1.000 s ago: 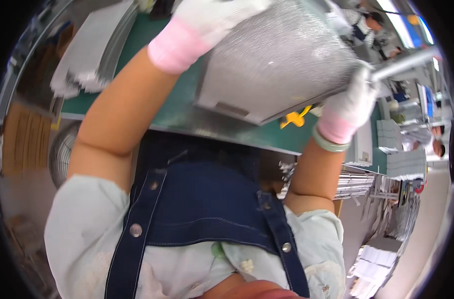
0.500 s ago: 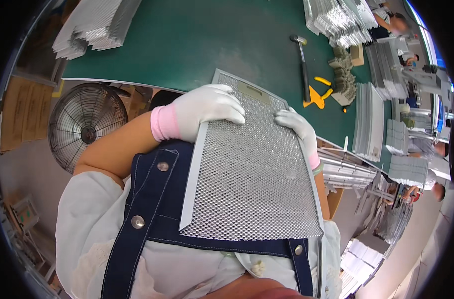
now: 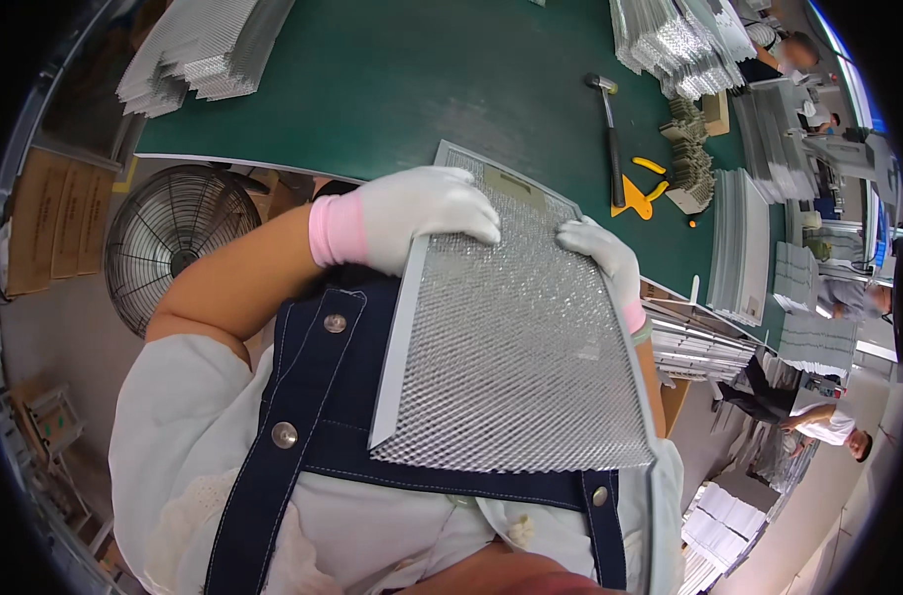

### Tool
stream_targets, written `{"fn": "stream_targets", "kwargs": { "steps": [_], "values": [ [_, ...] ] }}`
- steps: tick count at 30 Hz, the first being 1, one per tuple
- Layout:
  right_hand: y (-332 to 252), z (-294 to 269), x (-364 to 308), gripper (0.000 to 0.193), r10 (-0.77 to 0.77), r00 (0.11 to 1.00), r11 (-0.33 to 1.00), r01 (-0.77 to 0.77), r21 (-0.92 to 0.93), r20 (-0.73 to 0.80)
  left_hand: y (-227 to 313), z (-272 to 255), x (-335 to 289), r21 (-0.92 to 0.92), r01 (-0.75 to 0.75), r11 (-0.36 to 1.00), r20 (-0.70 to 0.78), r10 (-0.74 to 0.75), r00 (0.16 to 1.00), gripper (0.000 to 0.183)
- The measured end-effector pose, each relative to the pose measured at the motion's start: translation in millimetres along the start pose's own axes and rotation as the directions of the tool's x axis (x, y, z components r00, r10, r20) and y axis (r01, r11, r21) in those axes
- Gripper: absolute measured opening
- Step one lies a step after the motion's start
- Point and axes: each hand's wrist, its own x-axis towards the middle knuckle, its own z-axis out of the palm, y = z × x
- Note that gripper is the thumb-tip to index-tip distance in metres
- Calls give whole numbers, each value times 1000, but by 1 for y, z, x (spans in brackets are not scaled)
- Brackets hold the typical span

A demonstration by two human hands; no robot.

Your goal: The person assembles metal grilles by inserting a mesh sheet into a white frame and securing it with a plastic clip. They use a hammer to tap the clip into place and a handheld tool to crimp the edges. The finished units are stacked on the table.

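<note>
One framed metal mesh panel (image 3: 521, 347), tilted before our navy apron (image 3: 338, 416), its far end over the green bench (image 3: 402, 89). Left hand (image 3: 437, 213): gloved, gripping its left edge. Right hand (image 3: 602, 250): gloved, gripping opposite. Risk, we judge: slick gloves, uneven hold; slipping or twisting.

Mesh panel (image 3: 521, 357) hides thumbs — upper-left stack (image 3: 214, 48) cut off by top edge.

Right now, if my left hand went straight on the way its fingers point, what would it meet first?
Sliding across the mesh panel, your left hand would probably meet your right hand first, though exact depth is hard to judge.
</note>
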Motion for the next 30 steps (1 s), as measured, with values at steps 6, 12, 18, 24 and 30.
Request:
{"fn": "stream_targets", "kwargs": {
  "steps": [6, 12, 18, 24, 30],
  "values": [
    [11, -31, 28, 24, 265, 947, 935, -205, 290, -183, 31, -66, 67, -332, 511, 793, -92, -566, 819, 36],
    [21, -52, 65, 41, 512, 857, 806, -456, 378, -58, -88, -57, 63, -27, 627, 779, 193, -611, 768, 41],
    [30, -45, 62, 41, 447, 894, 821, -397, 410, -28, -99, -22, 23, 189, 628, 755, 42, -645, 763, 23],
    [36, -48, 60, 41, 434, 900, 841, -391, 374, -36, -86, -35, 34, 225, 632, 742, 132, -666, 735, 23],
    [40, -44, 67, 41, 460, 886, 837, -416, 355, -46, -129, -1, 1, 237, 357, 904, -265, -293, 918, 30]
  ]
}}
